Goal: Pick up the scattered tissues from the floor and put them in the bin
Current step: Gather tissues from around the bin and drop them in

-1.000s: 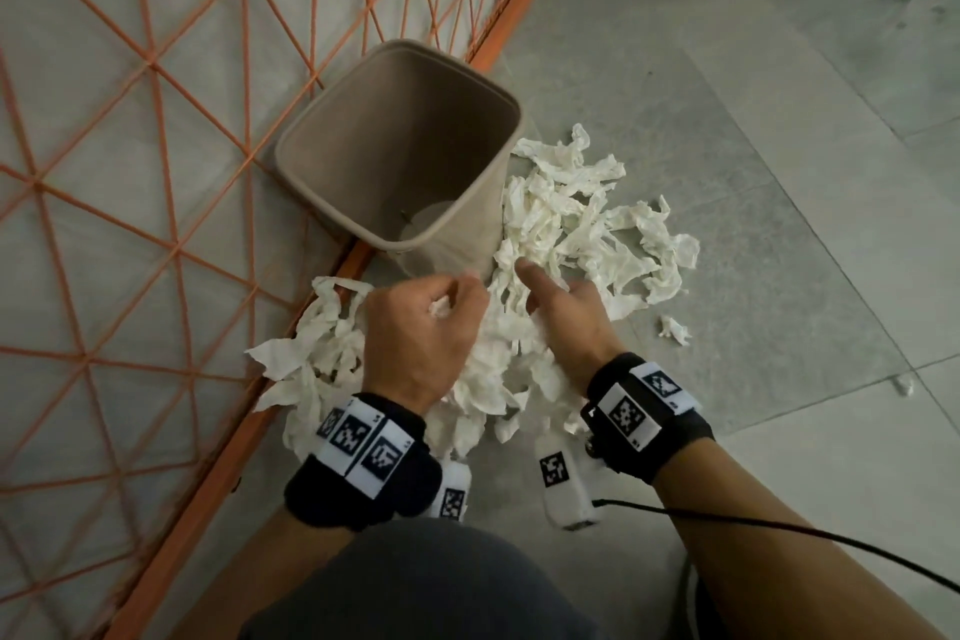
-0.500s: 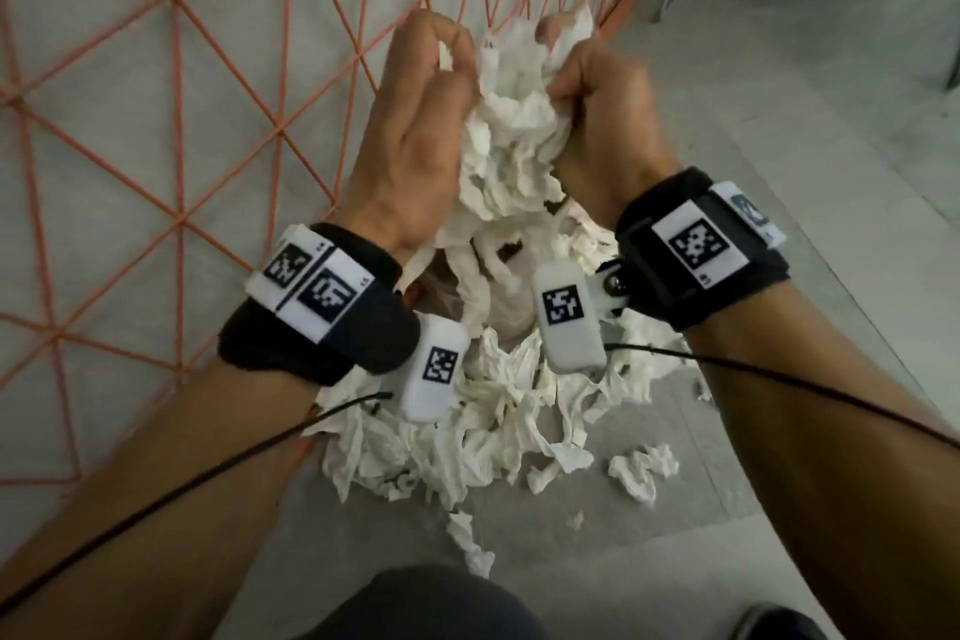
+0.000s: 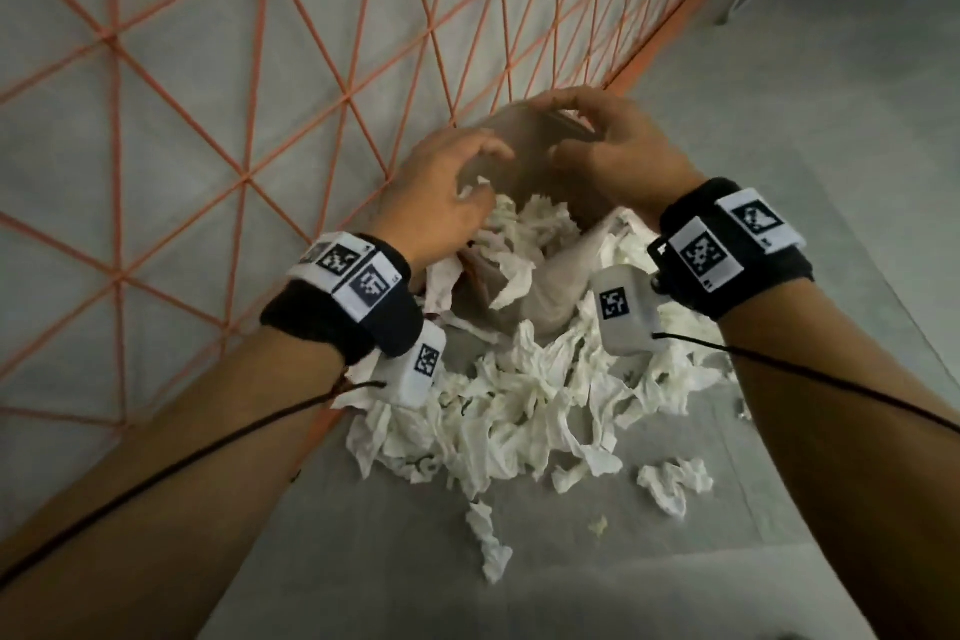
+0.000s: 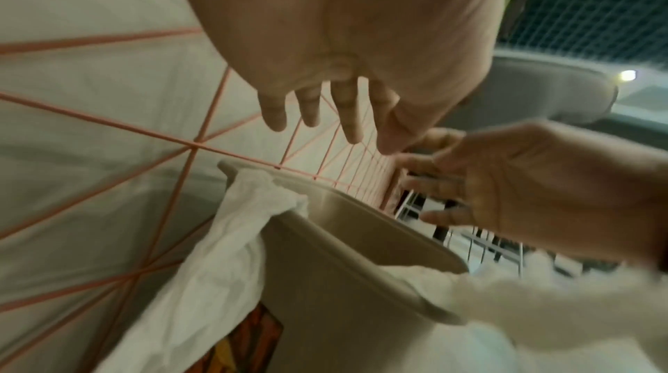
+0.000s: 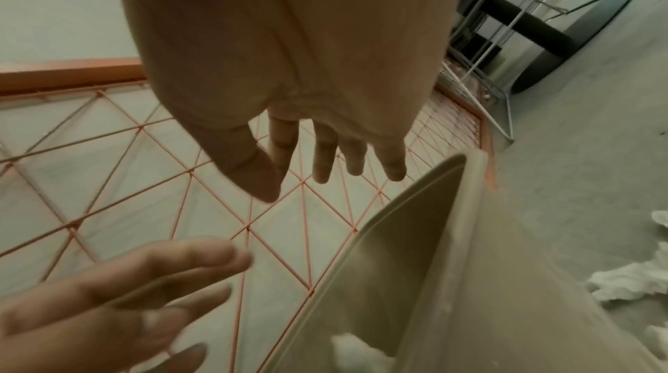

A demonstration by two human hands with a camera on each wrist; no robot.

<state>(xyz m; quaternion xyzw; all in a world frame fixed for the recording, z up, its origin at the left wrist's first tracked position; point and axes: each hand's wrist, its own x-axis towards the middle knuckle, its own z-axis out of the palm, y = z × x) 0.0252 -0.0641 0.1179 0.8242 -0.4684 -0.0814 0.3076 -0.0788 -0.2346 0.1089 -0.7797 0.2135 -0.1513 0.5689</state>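
Observation:
The beige bin (image 3: 558, 281) stands against the orange grid fence, partly hidden by my hands. Both hands hover over its mouth with fingers spread and nothing in them: left hand (image 3: 457, 182), right hand (image 3: 597, 146). Crumpled white tissues (image 3: 543, 224) lie inside the bin. One tissue (image 4: 245, 225) hangs over the bin's rim (image 4: 361, 225) in the left wrist view. A large heap of tissues (image 3: 519, 411) covers the floor in front of the bin. The right wrist view shows my right hand (image 5: 325, 162) open above the bin (image 5: 433, 236), with my left hand (image 5: 126, 293) beside it.
The orange grid fence (image 3: 260, 68) runs along the left, right behind the bin. Loose tissue scraps (image 3: 675, 483) lie apart on the grey floor (image 3: 623, 587). A white wire rack (image 5: 506, 70) and a dark round base (image 5: 564, 45) stand farther off.
Half a second ago both hands gripped a wad of tissues raised in front of the fence. Now they have dropped lower over the bin, opened, and the wad lies in it.

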